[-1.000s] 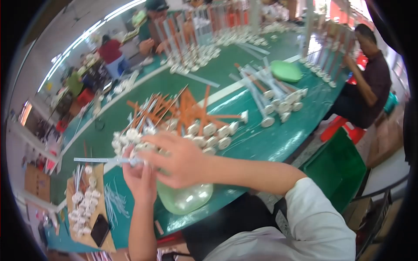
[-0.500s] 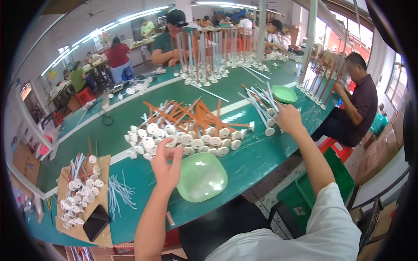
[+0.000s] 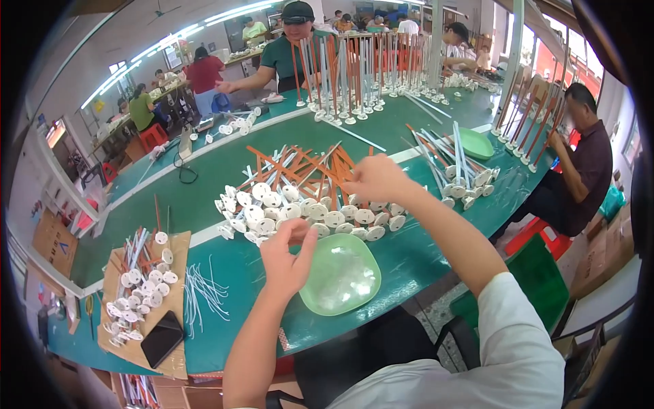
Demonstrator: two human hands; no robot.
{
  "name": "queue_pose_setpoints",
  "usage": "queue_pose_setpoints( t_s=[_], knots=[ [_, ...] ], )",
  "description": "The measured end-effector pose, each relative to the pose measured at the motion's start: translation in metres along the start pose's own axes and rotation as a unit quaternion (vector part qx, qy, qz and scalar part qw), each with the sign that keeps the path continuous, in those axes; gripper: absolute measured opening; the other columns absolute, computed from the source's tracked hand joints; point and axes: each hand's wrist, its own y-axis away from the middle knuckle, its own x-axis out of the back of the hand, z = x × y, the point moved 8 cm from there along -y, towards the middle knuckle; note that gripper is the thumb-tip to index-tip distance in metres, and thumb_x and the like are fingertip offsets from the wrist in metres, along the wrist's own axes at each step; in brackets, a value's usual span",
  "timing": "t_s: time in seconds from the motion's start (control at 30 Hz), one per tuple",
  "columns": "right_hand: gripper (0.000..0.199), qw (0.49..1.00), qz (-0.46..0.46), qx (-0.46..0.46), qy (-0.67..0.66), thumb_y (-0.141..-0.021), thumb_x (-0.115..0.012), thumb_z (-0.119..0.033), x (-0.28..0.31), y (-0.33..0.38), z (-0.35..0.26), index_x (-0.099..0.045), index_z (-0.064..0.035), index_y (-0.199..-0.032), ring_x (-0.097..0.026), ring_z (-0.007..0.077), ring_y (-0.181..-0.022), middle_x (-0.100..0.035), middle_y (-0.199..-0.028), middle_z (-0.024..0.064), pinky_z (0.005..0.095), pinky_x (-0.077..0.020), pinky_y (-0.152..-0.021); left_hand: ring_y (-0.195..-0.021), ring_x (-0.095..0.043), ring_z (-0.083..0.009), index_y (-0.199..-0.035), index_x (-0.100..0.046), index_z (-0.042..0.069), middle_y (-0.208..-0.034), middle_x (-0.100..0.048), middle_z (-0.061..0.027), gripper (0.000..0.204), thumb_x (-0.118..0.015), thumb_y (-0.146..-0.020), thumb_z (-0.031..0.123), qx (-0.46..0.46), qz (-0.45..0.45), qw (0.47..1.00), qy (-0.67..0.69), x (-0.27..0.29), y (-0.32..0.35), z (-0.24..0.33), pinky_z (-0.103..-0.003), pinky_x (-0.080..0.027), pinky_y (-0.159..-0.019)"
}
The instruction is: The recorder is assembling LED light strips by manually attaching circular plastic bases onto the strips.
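left hand (image 3: 286,255) over green bowl (image 3: 340,276); right hand (image 3: 373,178) on sticks (image 3: 300,170).

I count two light green bowls on the desk (image 3: 422,262): one (image 3: 339,274) just in front of me and one (image 3: 475,143) farther off to my right. One dark phone (image 3: 162,339) lies on one sheet of brown cardboard (image 3: 178,245) at my left. The white discs and the orange and white rods in the heap (image 3: 300,198) are too many and too tangled for me to count.
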Motion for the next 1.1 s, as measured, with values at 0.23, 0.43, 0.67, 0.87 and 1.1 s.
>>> queue_pose_setpoints(
  t_s=[0.23, 0.43, 0.67, 0.87, 1.1],
  knots=[
    [0.03, 0.996, 0.061, -0.06, -0.013, -0.078, -0.07, -0.027, -0.011, -0.034, 0.017, -0.07, 0.0028, -0.08, -0.069, 0.0307, -0.066, -0.068, -0.07, 0.0189, 0.0401, -0.0565, -0.066, -0.079, -0.067, -0.0146, -0.096, -0.062, -0.005, -0.085, -0.068, -0.0088, 0.009, -0.065, -0.09, 0.002, 0.074, 0.003, 0.997, 0.035, 0.0, -0.003, -0.022, -0.027, -0.055, -0.075],
    [0.024, 0.864, -0.049, -0.014, -0.501, -0.089, -0.067, -0.02, -0.006, 0.02, -0.031, -0.07, 0.0012, -0.078, -0.05, 0.0051, -0.055, -0.06, -0.062, 0.0002, 0.0259, -0.04, -0.05, -0.09, -0.068, -0.021, -0.112, -0.063, -0.006, -0.099, -0.07, -0.017, 0.024, -0.061, -0.094, 0.01, 0.154, -0.076, 0.95, 0.261, -0.018, -0.004, -0.015, -0.034, -0.055, -0.084],
    [0.013, 0.817, -0.189, 0.078, -0.54, -0.091, -0.065, -0.014, -0.026, 0.044, -0.09, -0.067, -0.0019, -0.085, -0.055, 0.0067, -0.064, -0.06, -0.07, -0.0009, 0.0251, -0.0442, -0.057, -0.106, -0.064, -0.0288, -0.13, -0.049, -0.011, -0.122, -0.061, -0.0241, 0.046, -0.059, -0.096, 0.017, 0.19, -0.201, 0.83, 0.483, -0.037, 0.011, -0.003, -0.041, -0.05, -0.096],
    [0.023, 0.842, 0.266, 0.382, -0.272, -0.07, -0.078, -0.009, 0.026, 0.084, -0.092, -0.069, -0.0024, -0.091, -0.063, 0.0203, -0.064, -0.065, -0.077, 0.0081, 0.028, -0.049, -0.058, -0.108, -0.063, -0.0285, -0.127, -0.052, -0.011, -0.12, -0.062, -0.0219, 0.043, -0.06, -0.095, 0.016, 0.207, -0.124, 0.829, 0.504, -0.024, 0.004, -0.012, -0.041, -0.049, -0.097],
    [0.028, 0.802, 0.372, 0.428, -0.19, -0.062, -0.077, -0.001, 0.024, 0.109, -0.098, -0.07, -0.0009, -0.089, -0.062, 0.0194, -0.057, -0.065, -0.075, 0.0065, 0.0274, -0.0478, -0.048, -0.11, -0.063, -0.0273, -0.126, -0.053, -0.012, -0.119, -0.063, -0.0212, 0.043, -0.06, -0.096, 0.017, 0.208, -0.164, 0.832, 0.488, -0.032, 0.013, -0.012, -0.041, -0.049, -0.098]
  ],
)
